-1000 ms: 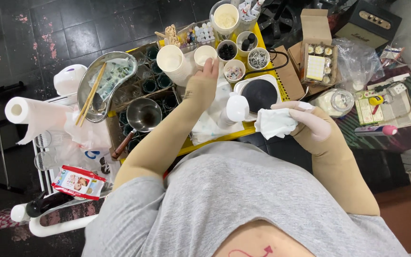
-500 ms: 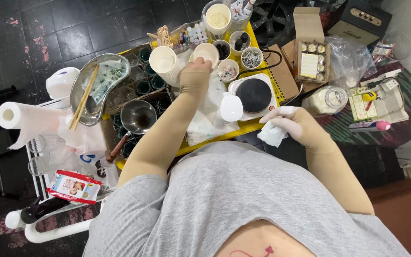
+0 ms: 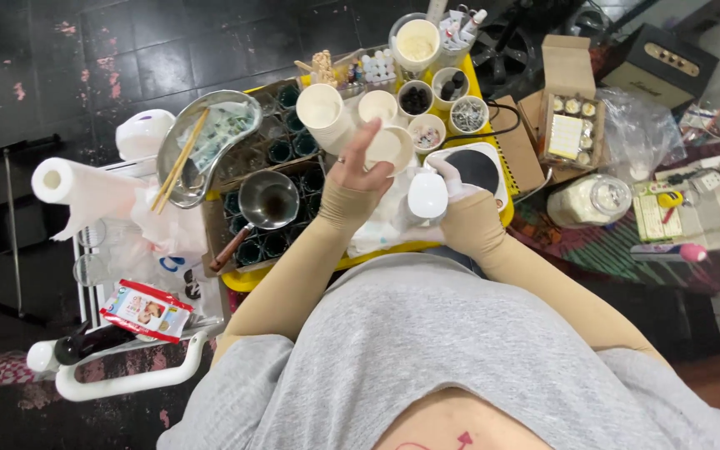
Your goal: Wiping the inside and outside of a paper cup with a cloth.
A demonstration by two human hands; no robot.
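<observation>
Yellow tray (image 3: 493,108) bearing cups (image 3: 417,98) behind a scale (image 3: 477,167); saucepan (image 3: 267,202) lying left of it.

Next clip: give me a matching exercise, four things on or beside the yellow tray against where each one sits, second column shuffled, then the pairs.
Things:
1. Paper cup
2. Small saucepan
3. Paper towel roll
4. Cardboard box

Places:
A. Far left, beside the steel kidney dish
B. Right of the tray, flaps open
C. In the left hand
D. On the rack of dark glasses, wooden handle toward the person

Pairs: 1-C, 2-D, 3-A, 4-B
</observation>
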